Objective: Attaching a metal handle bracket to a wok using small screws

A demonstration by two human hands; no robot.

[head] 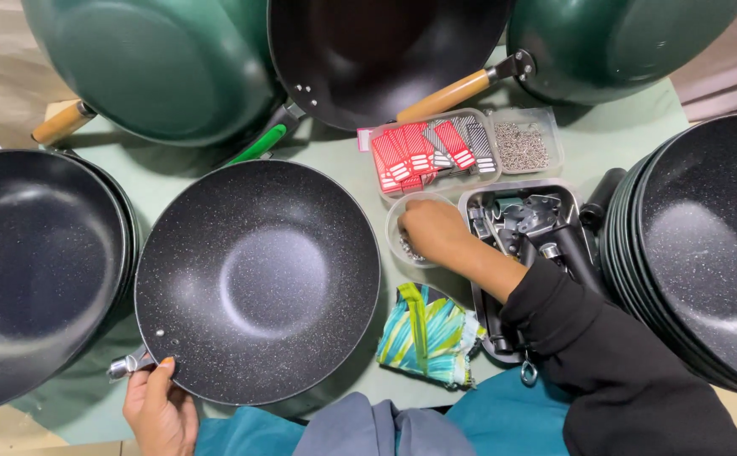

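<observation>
Left hand: the left hand (159, 411) grips the near rim of the speckled black wok (258, 280) beside its bare metal handle bracket (128, 365), thumb on the rim; the wok sits upright on the green table cover (347, 156), directly before the person.
Right hand: the right hand (432, 230) reaches into the small clear cup (400, 230), fingers curled down as if pinching a small part; whether anything is pinched, I cannot tell.
Step in hand: judged from this, fetching a fastener for the bracket while steadying the wok.
Next move calls for: likely a firm pinch, then a carry over to the bracket.
Beyond: a metal tray of dark fittings (530, 224), a clear box of red packets (426, 152), a box of small screws (521, 145).
Hard to make out: the cup's contents lie under the fingers; the wok stacks at both sides and the green woks (157, 67) at the far edge are cut off.
</observation>
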